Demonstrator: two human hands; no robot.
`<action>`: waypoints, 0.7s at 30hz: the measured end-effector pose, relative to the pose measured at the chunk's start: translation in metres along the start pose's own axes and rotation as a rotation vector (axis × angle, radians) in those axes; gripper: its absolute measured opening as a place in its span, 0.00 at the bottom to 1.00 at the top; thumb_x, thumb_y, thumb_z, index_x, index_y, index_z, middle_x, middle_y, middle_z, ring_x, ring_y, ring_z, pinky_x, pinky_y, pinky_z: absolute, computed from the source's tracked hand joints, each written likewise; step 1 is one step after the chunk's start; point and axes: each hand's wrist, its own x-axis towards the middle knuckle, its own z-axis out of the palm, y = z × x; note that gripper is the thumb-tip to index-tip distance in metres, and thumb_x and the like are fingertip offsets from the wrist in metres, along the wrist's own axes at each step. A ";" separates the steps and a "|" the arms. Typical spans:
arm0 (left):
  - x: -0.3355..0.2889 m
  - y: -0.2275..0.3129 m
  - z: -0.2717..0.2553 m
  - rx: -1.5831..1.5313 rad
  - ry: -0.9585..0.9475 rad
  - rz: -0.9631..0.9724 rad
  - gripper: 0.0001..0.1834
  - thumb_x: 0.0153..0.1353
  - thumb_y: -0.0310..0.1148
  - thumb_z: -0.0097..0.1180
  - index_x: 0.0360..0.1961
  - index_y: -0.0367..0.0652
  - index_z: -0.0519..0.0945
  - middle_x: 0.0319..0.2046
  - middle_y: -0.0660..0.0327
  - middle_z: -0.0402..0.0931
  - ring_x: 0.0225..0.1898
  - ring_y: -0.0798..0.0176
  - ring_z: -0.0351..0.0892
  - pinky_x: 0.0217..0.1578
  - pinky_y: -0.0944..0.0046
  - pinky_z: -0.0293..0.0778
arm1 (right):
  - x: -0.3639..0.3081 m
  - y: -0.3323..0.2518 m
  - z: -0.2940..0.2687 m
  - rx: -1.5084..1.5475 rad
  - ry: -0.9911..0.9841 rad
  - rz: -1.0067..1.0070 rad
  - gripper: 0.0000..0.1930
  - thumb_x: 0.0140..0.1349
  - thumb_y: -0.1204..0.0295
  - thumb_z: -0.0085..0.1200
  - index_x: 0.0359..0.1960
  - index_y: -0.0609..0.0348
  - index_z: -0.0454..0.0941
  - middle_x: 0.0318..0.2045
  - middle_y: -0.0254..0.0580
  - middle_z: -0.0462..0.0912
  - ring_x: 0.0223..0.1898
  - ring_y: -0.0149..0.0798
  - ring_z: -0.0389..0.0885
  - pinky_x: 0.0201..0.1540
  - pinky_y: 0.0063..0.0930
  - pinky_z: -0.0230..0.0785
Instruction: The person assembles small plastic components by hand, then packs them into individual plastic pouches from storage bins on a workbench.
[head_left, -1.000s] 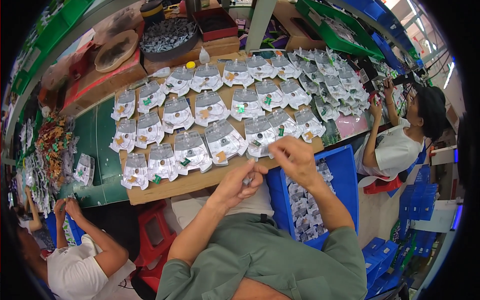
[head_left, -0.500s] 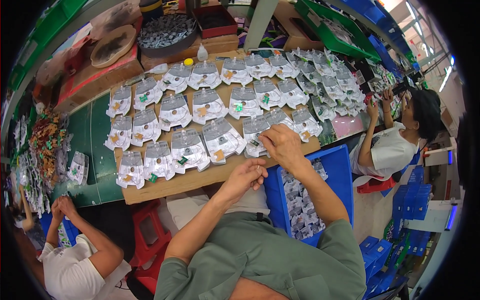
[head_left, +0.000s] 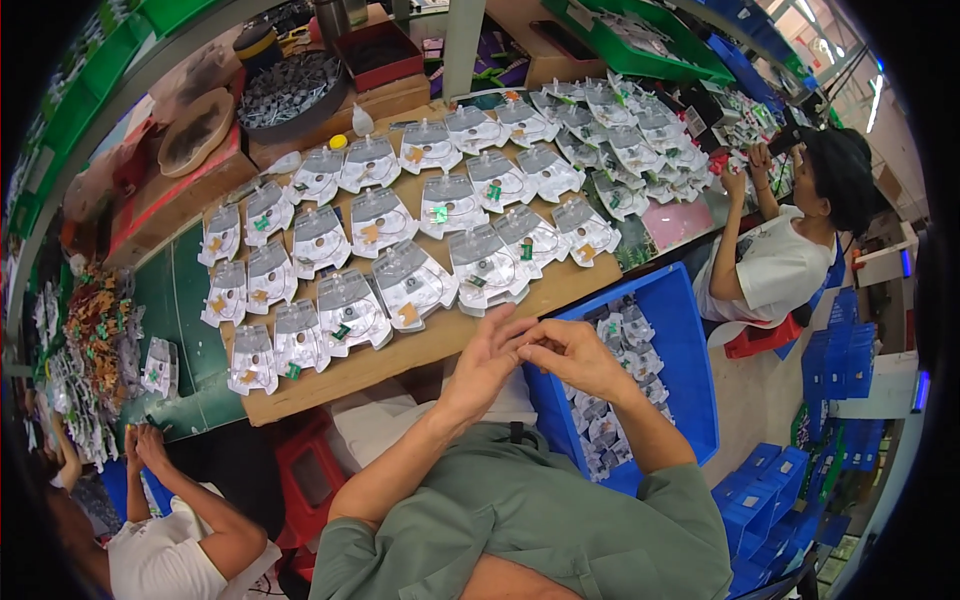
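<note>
My left hand (head_left: 486, 358) and my right hand (head_left: 576, 356) meet over the front edge of the wooden board (head_left: 420, 335). The left fingers are stretched out and apart. My right thumb and forefinger are pinched together against the left fingertips; whatever they hold is too small to make out. Just beyond the hands lies a clear-and-white plastic housing (head_left: 488, 262) with a small green circuit board on it. Rows of similar housings cover the board, several with green circuit boards (head_left: 342, 331) and others with tan pieces (head_left: 407, 315).
A blue crate (head_left: 703, 400) of small parts stands by my right arm. More housings (head_left: 640, 135) are heaped at the far right. Co-workers sit at left and right, one with hands (head_left: 147, 445) near the table edge. Behind the board are a round tray (head_left: 290, 100) and a red box (head_left: 378, 50).
My right hand has drawn back from the housings to meet my left hand. The left fingers have straightened. The whole view has shifted and tilted slightly.
</note>
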 end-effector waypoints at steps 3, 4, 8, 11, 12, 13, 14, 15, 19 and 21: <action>0.004 0.002 0.006 -0.035 0.012 -0.067 0.35 0.64 0.21 0.46 0.70 0.38 0.48 0.66 0.46 0.57 0.67 0.54 0.60 0.65 0.60 0.58 | -0.004 0.004 -0.007 0.149 -0.013 0.058 0.09 0.64 0.68 0.57 0.36 0.62 0.81 0.25 0.29 0.79 0.25 0.22 0.72 0.28 0.20 0.65; 0.005 0.001 0.007 -0.032 0.011 -0.069 0.35 0.64 0.21 0.46 0.70 0.38 0.48 0.66 0.46 0.57 0.67 0.54 0.60 0.65 0.60 0.58 | -0.004 0.004 -0.010 0.113 -0.025 0.034 0.09 0.64 0.68 0.57 0.36 0.62 0.81 0.25 0.28 0.78 0.26 0.21 0.71 0.28 0.18 0.64; 0.010 -0.001 0.004 0.011 -0.038 -0.056 0.35 0.65 0.22 0.46 0.70 0.38 0.48 0.67 0.46 0.55 0.66 0.55 0.60 0.63 0.60 0.60 | 0.001 -0.001 -0.017 0.090 -0.021 0.047 0.08 0.64 0.68 0.57 0.34 0.61 0.81 0.24 0.28 0.78 0.25 0.22 0.72 0.27 0.17 0.63; 0.010 0.012 0.017 0.035 0.017 -0.036 0.32 0.64 0.24 0.50 0.68 0.35 0.54 0.63 0.50 0.63 0.60 0.58 0.68 0.59 0.60 0.65 | 0.009 -0.004 -0.034 0.049 -0.083 0.011 0.07 0.62 0.69 0.58 0.32 0.61 0.80 0.23 0.30 0.77 0.25 0.22 0.71 0.26 0.20 0.62; 0.008 0.022 0.025 0.411 0.130 0.102 0.29 0.62 0.23 0.52 0.64 0.34 0.59 0.58 0.50 0.67 0.54 0.58 0.71 0.55 0.59 0.68 | 0.016 0.004 -0.047 -0.174 0.165 -0.155 0.07 0.61 0.70 0.58 0.33 0.61 0.81 0.25 0.36 0.79 0.25 0.30 0.74 0.28 0.25 0.65; 0.009 0.028 0.027 0.784 0.238 0.239 0.27 0.60 0.23 0.55 0.61 0.33 0.64 0.53 0.51 0.72 0.49 0.57 0.75 0.50 0.58 0.71 | 0.022 0.012 -0.061 -0.399 0.416 -0.314 0.07 0.60 0.70 0.59 0.33 0.61 0.81 0.26 0.41 0.80 0.25 0.38 0.77 0.29 0.30 0.69; 0.014 0.033 0.021 1.201 0.340 0.546 0.22 0.55 0.21 0.60 0.52 0.33 0.72 0.42 0.51 0.74 0.38 0.53 0.75 0.40 0.56 0.72 | 0.035 0.018 -0.077 -0.535 0.568 -0.361 0.06 0.59 0.70 0.59 0.32 0.61 0.80 0.26 0.42 0.80 0.25 0.42 0.77 0.29 0.33 0.69; 0.024 0.041 0.018 1.409 0.433 0.826 0.23 0.51 0.22 0.63 0.51 0.37 0.74 0.40 0.50 0.74 0.37 0.49 0.74 0.39 0.54 0.69 | 0.046 0.026 -0.090 -0.674 0.721 -0.405 0.06 0.58 0.71 0.60 0.30 0.60 0.80 0.25 0.43 0.79 0.26 0.46 0.78 0.29 0.35 0.70; 0.045 0.060 0.002 1.712 0.518 0.823 0.22 0.49 0.28 0.67 0.47 0.39 0.77 0.38 0.53 0.76 0.39 0.49 0.73 0.41 0.54 0.68 | 0.072 0.058 -0.107 -0.792 0.776 -0.367 0.05 0.58 0.71 0.59 0.28 0.60 0.79 0.25 0.43 0.78 0.28 0.48 0.79 0.30 0.38 0.71; 0.053 0.059 -0.004 1.762 0.524 0.761 0.20 0.49 0.30 0.68 0.44 0.40 0.79 0.38 0.54 0.76 0.40 0.50 0.73 0.41 0.54 0.68 | 0.077 0.066 -0.106 -0.842 0.743 -0.373 0.05 0.58 0.73 0.60 0.29 0.62 0.80 0.26 0.46 0.79 0.26 0.48 0.80 0.29 0.37 0.70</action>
